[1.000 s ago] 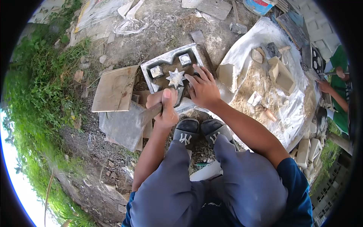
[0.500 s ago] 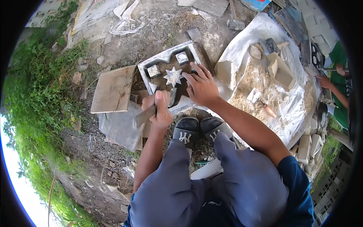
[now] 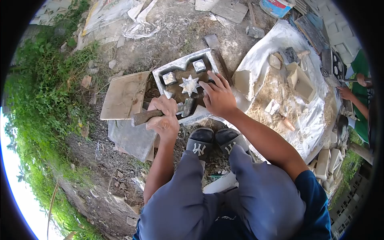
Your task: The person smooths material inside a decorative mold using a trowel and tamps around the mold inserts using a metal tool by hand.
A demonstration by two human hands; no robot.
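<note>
One mould, its place: the mould (image 3: 182, 63) is set on the ground at upper center, tilted in the frame, with a raised pale rim.
Inside the mould: a star-shaped piece (image 3: 189, 85) is held within the walls, with one block (image 3: 169, 78) to its left and another block (image 3: 199, 66) to its upper right; dark floor is left open between them.
Left hand: the left hand (image 3: 163, 116) is closed firmly around a wooden-handled tool (image 3: 143, 117), by the mould's lower left edge; the handle end is pointed left.
Right hand: the right hand (image 3: 221, 97) is laid over the mould's right side, fingers spread and bent; nothing is seen enclosed, and whether the fingertips are pressed on a piece cannot be told.
Right edge: a dark bar (image 3: 222, 66) is laid along it, with a white sheet (image 3: 280, 34) bearing sand (image 3: 261, 93) beyond.
Left edge: room is limited by a tan board (image 3: 125, 96), with a grey board (image 3: 133, 138) below.
Upper edge: bare ground (image 3: 172, 44) is left open above the rim, broken by a small slab (image 3: 212, 41).
Lower edge: sandals (image 3: 202, 136) are planted close below.
Far right: another person's hand (image 3: 346, 93) is seen, well apart.
</note>
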